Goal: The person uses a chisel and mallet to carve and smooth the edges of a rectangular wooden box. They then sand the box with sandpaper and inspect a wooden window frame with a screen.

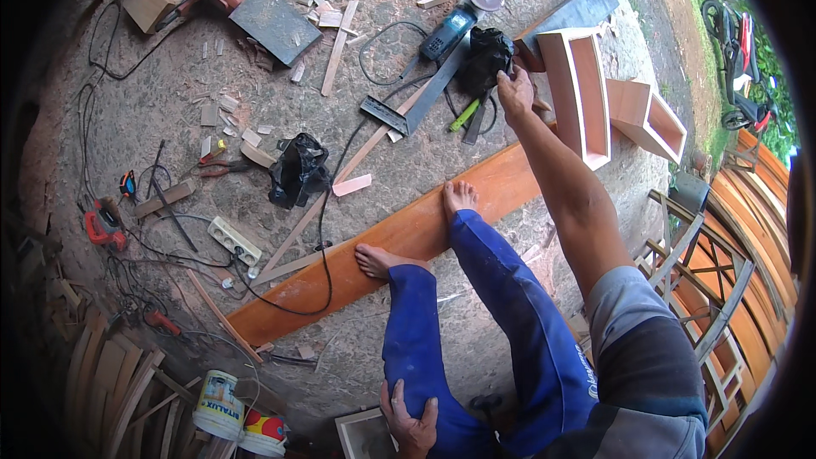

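Note:
My right arm stretches forward, and my right hand is closed at the edge of a black plastic bag; some of its fingers are hidden. My left hand rests on my blue trouser leg, fingers apart, with nothing in it. Beside the bag lie a blue angle grinder, a metal carpenter's square and a tool with a lime-green handle. To the right of my right hand stands an open wooden box. My bare feet are on a long orange-brown board.
A second wooden box leans farther right. On the left are a white power strip, pliers, another black bag, a red power tool and tangled cords. Wood scraps litter the floor. Buckets stand lower left.

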### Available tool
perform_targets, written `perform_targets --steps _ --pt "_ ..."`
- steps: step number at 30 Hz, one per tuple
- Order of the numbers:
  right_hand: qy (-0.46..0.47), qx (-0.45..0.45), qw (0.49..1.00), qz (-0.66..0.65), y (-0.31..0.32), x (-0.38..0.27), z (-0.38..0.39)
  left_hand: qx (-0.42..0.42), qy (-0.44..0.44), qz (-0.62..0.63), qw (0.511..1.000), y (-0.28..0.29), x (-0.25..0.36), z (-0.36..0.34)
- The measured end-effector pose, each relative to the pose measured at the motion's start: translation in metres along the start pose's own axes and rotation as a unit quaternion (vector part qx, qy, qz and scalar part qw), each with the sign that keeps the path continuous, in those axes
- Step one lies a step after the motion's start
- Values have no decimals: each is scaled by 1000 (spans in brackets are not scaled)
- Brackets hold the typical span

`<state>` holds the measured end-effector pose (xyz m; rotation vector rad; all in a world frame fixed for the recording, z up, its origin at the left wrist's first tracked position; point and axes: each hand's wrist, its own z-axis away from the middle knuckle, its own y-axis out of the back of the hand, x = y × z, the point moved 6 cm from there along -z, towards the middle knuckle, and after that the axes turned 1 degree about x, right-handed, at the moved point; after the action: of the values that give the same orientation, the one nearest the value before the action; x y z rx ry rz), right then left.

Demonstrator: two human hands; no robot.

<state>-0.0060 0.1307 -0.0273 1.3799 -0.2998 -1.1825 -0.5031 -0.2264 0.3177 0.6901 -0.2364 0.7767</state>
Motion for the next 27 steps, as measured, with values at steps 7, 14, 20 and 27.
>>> perform_targets --steps 7,14,20,27 --pt "158 -116 964 181 -34 -37 -4 10 41 -41 998 -11 31 -6" --pt "348 -215 904 123 -53 -32 52 7 24 -57 998 -9 54 -19" --pt "150 -147 973 99 -55 -16 -7 2 42 -78 996 -6 60 -25" --pt "65 -123 953 268 -53 12 -49 64 -13 -96 993 0 72 -31"
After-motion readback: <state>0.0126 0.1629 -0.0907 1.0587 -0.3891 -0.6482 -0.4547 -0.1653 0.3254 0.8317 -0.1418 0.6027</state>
